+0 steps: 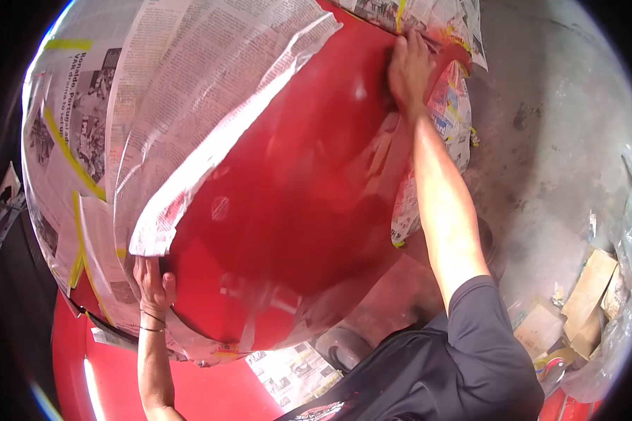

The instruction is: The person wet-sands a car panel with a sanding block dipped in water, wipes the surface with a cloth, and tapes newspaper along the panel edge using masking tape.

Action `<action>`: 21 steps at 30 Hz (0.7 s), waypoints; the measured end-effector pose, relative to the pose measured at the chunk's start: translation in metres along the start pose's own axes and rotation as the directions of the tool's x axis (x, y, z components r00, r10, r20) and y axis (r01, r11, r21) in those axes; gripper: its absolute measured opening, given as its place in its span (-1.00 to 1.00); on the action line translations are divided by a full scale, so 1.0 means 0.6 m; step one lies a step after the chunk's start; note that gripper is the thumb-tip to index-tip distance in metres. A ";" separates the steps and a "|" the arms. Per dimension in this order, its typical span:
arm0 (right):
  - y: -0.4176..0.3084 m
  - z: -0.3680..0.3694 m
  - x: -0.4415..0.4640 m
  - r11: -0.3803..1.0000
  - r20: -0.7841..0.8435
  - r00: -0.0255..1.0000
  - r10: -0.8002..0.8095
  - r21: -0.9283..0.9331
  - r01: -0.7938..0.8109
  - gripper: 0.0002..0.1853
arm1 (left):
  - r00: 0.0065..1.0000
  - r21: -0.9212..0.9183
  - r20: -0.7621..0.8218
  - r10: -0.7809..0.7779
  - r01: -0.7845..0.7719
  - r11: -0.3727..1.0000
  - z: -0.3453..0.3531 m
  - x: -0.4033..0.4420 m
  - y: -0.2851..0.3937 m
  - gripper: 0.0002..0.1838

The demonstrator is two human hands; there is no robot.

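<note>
A glossy red curved car panel point(295, 182) fills the middle, partly covered by newspaper sheets point(182, 84). One sheet's pale folded edge runs diagonally across it. My left hand point(154, 284) is at the panel's lower left, fingers stretched up against the end of that sheet and thumb apart; the fingertips are partly hidden. At the upper right, my right hand point(411, 70) lies with outstretched fingers on the panel's far edge, beside the taped newspaper there. I see nothing held in it.
Yellow masking tape point(67, 151) joins newspaper on the left. Another red surface point(168, 386) lies below, with a newspaper piece point(295, 372) on it. Cardboard scraps point(586, 298) and clear plastic sheeting point(607, 351) lie on the grey concrete floor point(541, 133) at right.
</note>
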State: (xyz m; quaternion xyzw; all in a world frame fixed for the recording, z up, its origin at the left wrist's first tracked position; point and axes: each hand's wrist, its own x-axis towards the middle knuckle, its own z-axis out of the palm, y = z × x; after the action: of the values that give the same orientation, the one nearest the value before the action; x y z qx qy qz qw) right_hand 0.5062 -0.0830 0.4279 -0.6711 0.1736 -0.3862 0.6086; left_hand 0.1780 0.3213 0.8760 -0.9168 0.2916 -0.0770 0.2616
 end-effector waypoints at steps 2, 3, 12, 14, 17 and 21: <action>-0.041 0.006 -0.023 0.996 -0.008 0.997 -0.081 0.031 0.081 -0.31 | 1.000 0.044 -0.017 0.010 -0.009 0.999 0.009 -0.021 -0.021 -0.17; -0.097 0.002 -0.037 0.988 -0.009 0.990 -0.140 0.070 0.141 -0.31 | 1.000 0.046 -0.024 0.013 -0.012 0.999 0.009 -0.019 -0.021 -0.18; -0.368 -0.073 -0.507 0.848 0.051 0.903 -0.427 0.370 0.380 -0.26 | 0.925 -0.027 -0.261 0.274 -0.291 0.956 -0.005 0.041 0.041 -0.35; -0.436 -0.107 -0.692 0.864 0.176 0.871 -0.459 0.319 0.391 -0.25 | 0.925 -0.048 -0.237 0.297 -0.316 0.947 -0.010 0.031 0.048 -0.38; -0.542 -0.176 -0.944 0.802 0.316 0.771 -0.553 0.453 0.389 -0.25 | 0.920 -0.039 -0.213 0.329 -0.345 0.938 -0.019 -0.002 0.070 -0.39; -0.606 -0.199 -1.236 0.746 0.433 0.627 -0.647 0.528 0.405 -0.29 | 0.915 0.165 -0.081 0.395 -0.379 0.911 -0.024 -0.080 0.069 -0.35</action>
State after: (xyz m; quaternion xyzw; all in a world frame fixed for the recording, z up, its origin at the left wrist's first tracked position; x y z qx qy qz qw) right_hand -0.1431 0.4291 0.5415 -0.6451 -0.3122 -0.3466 0.6052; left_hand 0.1142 0.3139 0.8674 -0.8134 0.4753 -0.0961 0.3212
